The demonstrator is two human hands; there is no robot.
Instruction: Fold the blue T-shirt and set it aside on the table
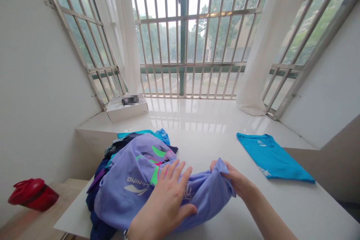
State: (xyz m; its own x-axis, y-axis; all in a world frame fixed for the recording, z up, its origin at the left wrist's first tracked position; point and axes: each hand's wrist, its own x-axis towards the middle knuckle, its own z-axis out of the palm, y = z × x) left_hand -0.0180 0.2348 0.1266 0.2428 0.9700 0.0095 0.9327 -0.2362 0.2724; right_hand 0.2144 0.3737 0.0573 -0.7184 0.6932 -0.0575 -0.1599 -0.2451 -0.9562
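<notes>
A lavender T-shirt [115, 183] with LI-NING lettering and bright green and pink patches lies crumpled over a heap of clothes. My right hand [234, 178] grips one edge of it between thumb and fingers, lifting that end off the white table. My left hand [171, 191] rests flat across the shirt's middle, its fingers spread. Beneath and behind the shirt, dark and teal garments [101, 172] stick out of the heap. To the right lies a folded blue T-shirt [277, 159] with a small white logo.
The white table [213, 217] stands against a white window ledge [194, 114]. On the ledge's left sits an open white box [128, 112] with a blurred dark item. A red object [35, 195] is at lower left. Metal bars and white curtains [264, 45] line the window.
</notes>
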